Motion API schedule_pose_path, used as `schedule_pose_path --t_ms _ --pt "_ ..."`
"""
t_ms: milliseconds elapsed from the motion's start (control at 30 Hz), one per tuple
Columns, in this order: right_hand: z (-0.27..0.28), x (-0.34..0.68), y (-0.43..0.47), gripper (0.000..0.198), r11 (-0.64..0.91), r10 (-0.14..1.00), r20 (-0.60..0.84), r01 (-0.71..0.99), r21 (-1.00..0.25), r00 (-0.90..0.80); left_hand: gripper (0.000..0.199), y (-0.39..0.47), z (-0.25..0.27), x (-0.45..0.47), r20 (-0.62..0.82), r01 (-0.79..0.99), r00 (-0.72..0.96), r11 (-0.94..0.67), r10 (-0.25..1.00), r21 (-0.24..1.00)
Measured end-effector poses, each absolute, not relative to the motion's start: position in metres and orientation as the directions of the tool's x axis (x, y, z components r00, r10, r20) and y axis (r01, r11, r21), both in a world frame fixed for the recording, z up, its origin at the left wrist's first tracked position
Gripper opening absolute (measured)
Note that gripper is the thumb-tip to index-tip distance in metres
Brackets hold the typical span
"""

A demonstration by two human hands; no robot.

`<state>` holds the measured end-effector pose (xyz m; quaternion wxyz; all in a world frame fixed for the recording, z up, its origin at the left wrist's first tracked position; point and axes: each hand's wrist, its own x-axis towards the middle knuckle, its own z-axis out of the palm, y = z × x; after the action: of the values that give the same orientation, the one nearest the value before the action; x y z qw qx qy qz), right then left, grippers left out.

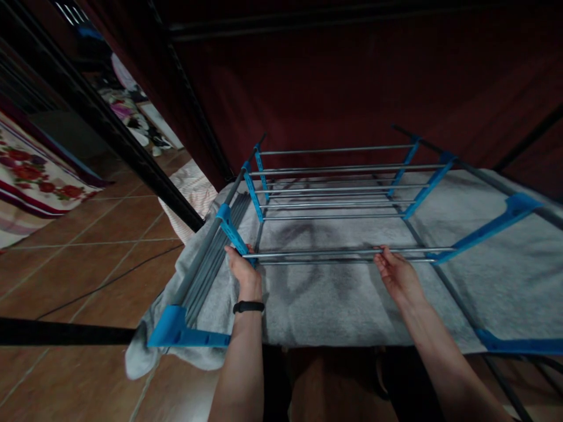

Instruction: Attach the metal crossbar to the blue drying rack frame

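Note:
A partly assembled rack of grey metal tubes and blue plastic brackets lies on a grey blanket (303,310). My left hand (244,271), with a black band on its wrist, is closed around the lower end of a blue bracket (233,231), where the tubes meet it. Some of its fingers are hidden behind the bracket. To the right, my right hand (396,274) pinches a metal tube (316,254) between thumb and fingers. The tube's right end meets another blue bracket (488,231). Several more crossbars (329,170) span the rack farther back.
Several loose grey tubes (215,258) lie bundled along the left side. A blue corner bracket (176,328) sits at the near left, another (519,343) at the near right. Black frame posts (132,158) and a dark red curtain (352,82) border the blanket. A cable (109,281) crosses the tiled floor.

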<state>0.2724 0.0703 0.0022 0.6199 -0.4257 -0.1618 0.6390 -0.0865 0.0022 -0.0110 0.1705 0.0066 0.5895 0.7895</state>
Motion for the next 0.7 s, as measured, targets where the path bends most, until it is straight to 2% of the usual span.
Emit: schedule_pose_path --t_ms 133,267,367,433,500,567,633,700 --pt "0.002 0.275 0.069 0.014 -0.2 0.933 -0.345 -0.644 -0.738 0.107 0.056 0.005 -0.011 -0.087 -0.184 -0.247 -0.953 -0.267 0.241 0.932" --pt "0.002 0.277 0.067 0.018 -0.262 0.942 -0.334 -0.576 -0.775 0.021 0.058 0.005 -0.014 -0.086 -0.169 -0.209 -0.964 -0.19 0.207 0.959" --pt "0.002 0.27 0.059 0.023 -0.359 0.931 -0.352 -0.427 -0.83 -0.098 0.06 0.003 -0.017 -0.084 -0.14 -0.169 -0.973 -0.156 0.184 0.973" --pt "0.003 0.262 0.048 0.027 -0.328 0.944 -0.3 -0.285 -0.9 -0.139 0.06 0.002 -0.017 -0.082 -0.129 -0.16 -0.974 -0.161 0.188 0.974" --pt "0.005 0.251 0.034 0.028 -0.169 0.979 -0.153 -0.119 -0.978 -0.136 0.059 0.002 -0.017 -0.08 -0.14 -0.171 -0.973 -0.167 0.183 0.971" --pt "0.009 0.239 0.021 0.032 0.063 0.98 0.041 0.106 -0.992 -0.195 0.06 0.002 -0.015 -0.079 -0.161 -0.188 -0.973 -0.161 0.167 0.969" --pt "0.016 0.223 0.013 0.026 0.351 0.925 0.277 0.305 -0.886 -0.259 0.061 0.002 -0.014 -0.077 -0.175 -0.2 -0.971 -0.155 0.16 0.967" --pt "0.023 0.204 0.012 0.027 0.573 0.817 0.438 0.431 -0.698 -0.375 0.059 0.002 -0.012 -0.077 -0.18 -0.207 -0.97 -0.165 0.162 0.964"
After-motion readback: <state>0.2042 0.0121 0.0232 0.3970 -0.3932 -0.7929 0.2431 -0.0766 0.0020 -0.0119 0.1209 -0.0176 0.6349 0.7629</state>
